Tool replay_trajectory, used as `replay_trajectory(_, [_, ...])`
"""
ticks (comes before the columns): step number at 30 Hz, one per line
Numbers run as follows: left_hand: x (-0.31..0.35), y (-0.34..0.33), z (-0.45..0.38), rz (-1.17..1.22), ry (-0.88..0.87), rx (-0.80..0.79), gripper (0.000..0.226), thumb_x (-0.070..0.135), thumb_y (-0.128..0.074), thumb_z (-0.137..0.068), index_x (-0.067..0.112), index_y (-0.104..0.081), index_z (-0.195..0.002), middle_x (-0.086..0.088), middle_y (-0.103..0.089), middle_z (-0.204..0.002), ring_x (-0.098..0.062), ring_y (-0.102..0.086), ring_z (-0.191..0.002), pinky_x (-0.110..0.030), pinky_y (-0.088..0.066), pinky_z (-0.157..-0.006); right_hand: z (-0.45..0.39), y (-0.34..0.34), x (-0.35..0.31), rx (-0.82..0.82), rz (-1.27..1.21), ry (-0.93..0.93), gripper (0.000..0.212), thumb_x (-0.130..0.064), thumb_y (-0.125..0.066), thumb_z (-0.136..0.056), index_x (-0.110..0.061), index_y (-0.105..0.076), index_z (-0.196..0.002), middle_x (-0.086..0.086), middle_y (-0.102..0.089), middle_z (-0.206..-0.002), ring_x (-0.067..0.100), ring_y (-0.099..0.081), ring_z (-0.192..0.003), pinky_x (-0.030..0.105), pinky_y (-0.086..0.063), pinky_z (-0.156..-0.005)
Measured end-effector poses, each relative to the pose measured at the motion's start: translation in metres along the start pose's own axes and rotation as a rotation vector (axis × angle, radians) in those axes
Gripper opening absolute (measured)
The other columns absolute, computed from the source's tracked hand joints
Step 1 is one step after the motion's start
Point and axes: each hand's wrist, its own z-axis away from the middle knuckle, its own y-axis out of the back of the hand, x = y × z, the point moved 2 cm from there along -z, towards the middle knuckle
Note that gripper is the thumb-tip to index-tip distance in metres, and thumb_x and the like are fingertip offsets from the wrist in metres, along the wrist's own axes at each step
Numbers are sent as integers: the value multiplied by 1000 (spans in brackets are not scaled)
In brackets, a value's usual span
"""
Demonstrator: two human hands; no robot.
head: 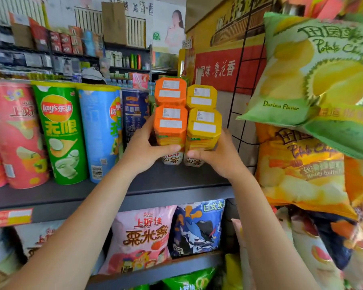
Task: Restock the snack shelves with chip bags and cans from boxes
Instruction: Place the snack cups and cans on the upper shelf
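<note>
Left hand [147,147]: gripping orange box [170,126] on the shelf [176,181].
Right hand [216,155]: gripping yellow box [203,127].
Risk: rear boxes at 12 o'clock toppling if pushed.

Orange-topped snack boxes [170,110] beside yellow-topped snack boxes [203,114], each with white labels. Pink can [17,135], green Lay's can [61,132], blue can [101,130] along the grey shelf [166,185]. Green durian chip bag [314,74] over orange-yellow chip bag [298,168].

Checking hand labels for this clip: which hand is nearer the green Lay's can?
Left. The left hand grips the orange-topped box, nearer the green Lay's can; the right hand is beyond it, on the yellow-topped box.
</note>
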Motion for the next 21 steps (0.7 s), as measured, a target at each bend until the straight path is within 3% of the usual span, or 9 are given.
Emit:
replay_trajectory(3, [-5, -5, 8, -52, -18, 40, 70, 23, -87, -74, 46, -46, -125, 36, -56, -103, 23, -52, -93, -2, -38, -79, 10, -3, 0, 83, 172, -52, 101, -37, -91, -65, -34, -36, -150, -2, -47, -135, -7, -26, -115, 23, -32, -100])
replay_trajectory(6, [-12, -8, 15, 9, -19, -4, 69, 8, -88, -72, 43, -51, -119, 29, -64, -100, 21, -58, -94, -1, -43, -77, 16, -12, 2, 57, 217, -19, 97, -23, -87, -72, -29, -31, -151, -26, -44, -120, 4, -30, -119, 5, -23, -82])
replay_trajectory(9, [-13, -3, 16, 94, 23, -122, 79, 5, -88, -70, 41, -49, -128, 20, -70, -109, 6, -64, -106, -21, -54, -87, 17, -13, 6, 9, 182, 2, 97, -26, -87, -71, -28, -31, -150, -39, -41, -116, 20, -37, -132, -9, -17, -83])
replay_trajectory(10, [-14, -1, 16, 127, 49, -149, 83, 6, -88, -69, 41, -47, -131, 21, -70, -110, 3, -64, -108, -25, -55, -87, 17, -12, 7, -17, 125, 3, 101, -32, -89, -67, -30, -31, -150, -33, -48, -122, 23, -39, -134, -6, -19, -93])
replay_trajectory(12, [-13, 4, 17, 192, 103, -196, 95, 14, -92, -63, 40, -42, -139, 23, -69, -113, 3, -64, -109, -25, -56, -88, 18, -11, 6, -97, -27, 0, 110, -49, -92, -59, -36, -30, -149, -15, -57, -134, 26, -44, -135, 30, -35, -113])
replay_trajectory(14, [-14, 7, 18, 271, 133, -278, 113, 36, -97, -52, 40, -35, -146, 19, -67, -121, -3, -64, -113, -31, -59, -84, 20, -11, -1, -158, -99, 8, 111, -60, -92, -54, -40, -32, -146, -8, -58, -138, 25, -46, -137, 57, -36, -112])
replay_trajectory(16, [-14, 8, 20, 325, 162, -334, 122, 60, -94, -41, 46, -32, -145, 14, -65, -125, -11, -66, -111, -35, -59, -80, 25, -9, -7, -212, -130, 12, 112, -65, -90, -53, -40, -32, -145, -6, -57, -140, 23, -47, -137, 60, -34, -112])
replay_trajectory(18, [-15, 9, 21, 345, 198, -342, 125, 73, -87, -40, 47, -28, -147, 11, -64, -127, -17, -67, -110, -38, -59, -83, 28, -7, -11, -216, -161, -49, 112, -75, -83, -52, -41, -31, -145, -10, -59, -138, 16, -51, -133, 49, -42, -109])
replay_trajectory(21, [-13, 6, 22, 361, 227, -295, 99, 77, -73, -58, 50, -32, -144, 15, -63, -129, -16, -65, -117, -39, -60, -86, 35, -8, -17, -267, -245, -167, 102, -98, -50, -55, -51, -31, -144, -23, -60, -131, 2, -60, -119, 31, -54, -89])
